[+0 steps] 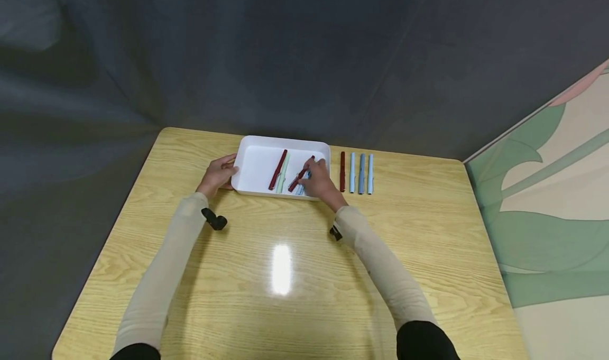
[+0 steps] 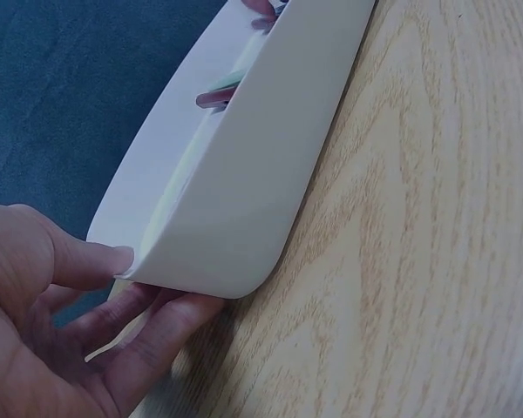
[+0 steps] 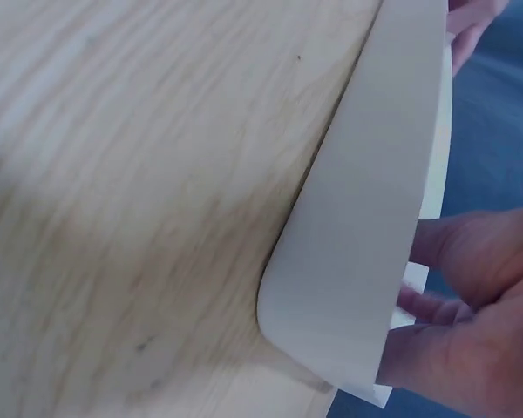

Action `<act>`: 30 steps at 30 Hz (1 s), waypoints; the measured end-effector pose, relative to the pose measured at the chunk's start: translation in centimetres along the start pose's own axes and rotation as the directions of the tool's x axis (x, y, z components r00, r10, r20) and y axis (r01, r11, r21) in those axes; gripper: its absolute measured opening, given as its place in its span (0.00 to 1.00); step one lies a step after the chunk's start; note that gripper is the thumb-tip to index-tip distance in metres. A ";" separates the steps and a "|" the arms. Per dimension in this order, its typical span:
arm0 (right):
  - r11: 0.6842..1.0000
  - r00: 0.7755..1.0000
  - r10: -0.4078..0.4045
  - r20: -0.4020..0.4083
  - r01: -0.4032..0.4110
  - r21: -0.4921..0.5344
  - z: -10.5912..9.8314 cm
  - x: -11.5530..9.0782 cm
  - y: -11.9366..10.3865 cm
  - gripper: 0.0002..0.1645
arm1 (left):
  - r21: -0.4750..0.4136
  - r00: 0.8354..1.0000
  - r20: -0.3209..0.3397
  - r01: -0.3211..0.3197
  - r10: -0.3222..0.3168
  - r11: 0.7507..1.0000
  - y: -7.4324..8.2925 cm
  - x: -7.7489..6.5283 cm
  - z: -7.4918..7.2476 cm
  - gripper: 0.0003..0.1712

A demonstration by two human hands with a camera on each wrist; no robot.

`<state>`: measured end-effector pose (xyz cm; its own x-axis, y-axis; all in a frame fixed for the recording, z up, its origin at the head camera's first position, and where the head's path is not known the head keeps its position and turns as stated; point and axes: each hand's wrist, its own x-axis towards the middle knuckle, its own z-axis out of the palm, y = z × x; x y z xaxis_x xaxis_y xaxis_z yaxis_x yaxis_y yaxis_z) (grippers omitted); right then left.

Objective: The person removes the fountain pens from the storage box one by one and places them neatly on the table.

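A white tray (image 1: 257,164) lies near the table's far edge. My left hand (image 1: 219,174) grips its left end, with the thumb (image 2: 96,261) on the rim and the other fingers against the outside. Inside the tray, my right hand (image 1: 317,179) holds a dark red pen (image 1: 296,181) slantwise between thumb and fingers. Light blue pens (image 1: 300,190) lie beneath that hand, partly covered by it. Left of them, another dark red pen (image 1: 278,169) rests beside a pale green pen (image 1: 283,174). The tray wall (image 3: 357,218) hides my right fingertips in the right wrist view.
On the table right of the tray stands a row: a dark red pen (image 1: 342,172), a light blue pen (image 1: 352,173), a darker blue pen (image 1: 361,174) and another light blue pen (image 1: 370,174). A dark curtain (image 1: 304,58) hangs behind the wooden table (image 1: 266,317).
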<state>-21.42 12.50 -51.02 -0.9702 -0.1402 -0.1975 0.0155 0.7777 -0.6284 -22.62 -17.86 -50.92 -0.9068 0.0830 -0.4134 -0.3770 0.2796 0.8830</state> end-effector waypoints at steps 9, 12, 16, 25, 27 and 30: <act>0.994 0.999 0.003 -0.046 -0.008 -0.113 -0.8 -0.1 0.0 0.11 | -0.006 1.000 -0.006 0.004 -0.004 1.000 0.3 0.1 0.3 0.33; 0.989 0.999 0.006 -0.048 -0.013 -0.147 -0.9 -0.1 -0.1 0.09 | -0.007 1.000 -0.008 0.000 0.000 1.000 0.4 0.1 0.4 0.33; 0.996 0.998 0.044 -0.041 -0.046 -0.072 -1.4 -0.1 0.1 0.11 | -0.005 1.000 -0.005 -0.010 0.010 1.000 0.4 0.1 0.5 0.33; 0.970 0.993 0.072 -0.090 -0.049 0.237 -2.3 -0.2 0.6 0.15 | -0.007 1.000 -0.008 -0.013 0.012 1.000 0.5 0.0 0.5 0.33; 0.956 0.991 0.053 -0.120 -0.015 0.294 -2.5 -0.1 0.9 0.15 | -0.003 1.000 -0.008 -0.013 0.013 1.000 0.5 0.0 0.6 0.33; 0.933 0.989 0.032 -0.148 0.023 0.360 -2.7 -0.1 1.1 0.15 | -0.004 1.000 -0.011 -0.009 0.009 1.000 0.5 0.1 0.6 0.32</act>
<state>-21.96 15.04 -49.68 -0.9943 -0.0231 -0.1043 0.0787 0.5017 -0.8614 -22.75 -17.10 -50.67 -0.9121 0.0744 -0.4031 -0.3698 0.2746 0.8876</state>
